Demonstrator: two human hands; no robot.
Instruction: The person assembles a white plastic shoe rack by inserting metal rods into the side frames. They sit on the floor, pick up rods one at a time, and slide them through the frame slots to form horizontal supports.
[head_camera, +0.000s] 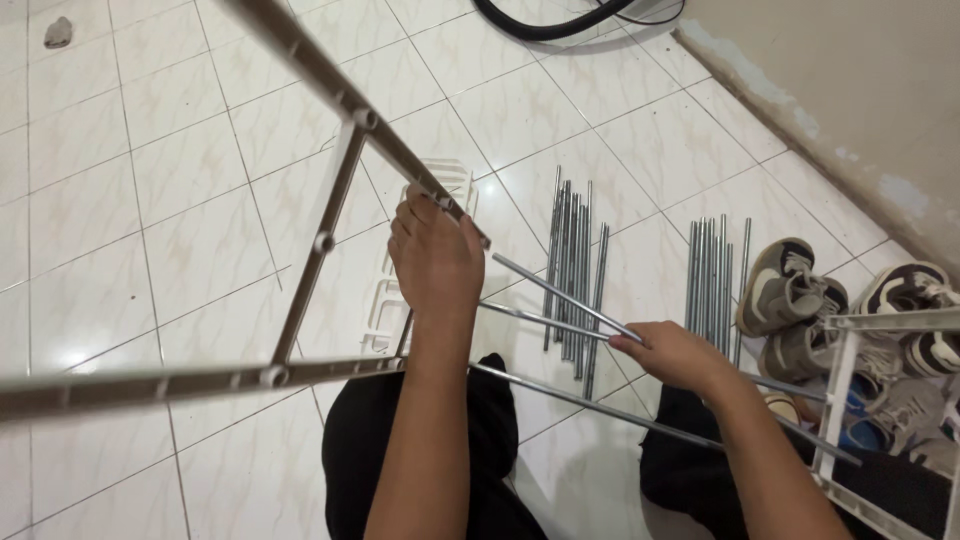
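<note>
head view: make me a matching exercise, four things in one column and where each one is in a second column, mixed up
Things
1. left hand
2. right hand
3. loose metal rods
4. sneakers

Places
A. lying in a bundle on the tiled floor, between the two hands
B. pinching a thin metal rod near its middle
C. by the wall at the right, next to a white rack side
D. grip around the end of a grey plastic frame bar

Pairs: 1-D, 2-B, 3-A, 4-C
</note>
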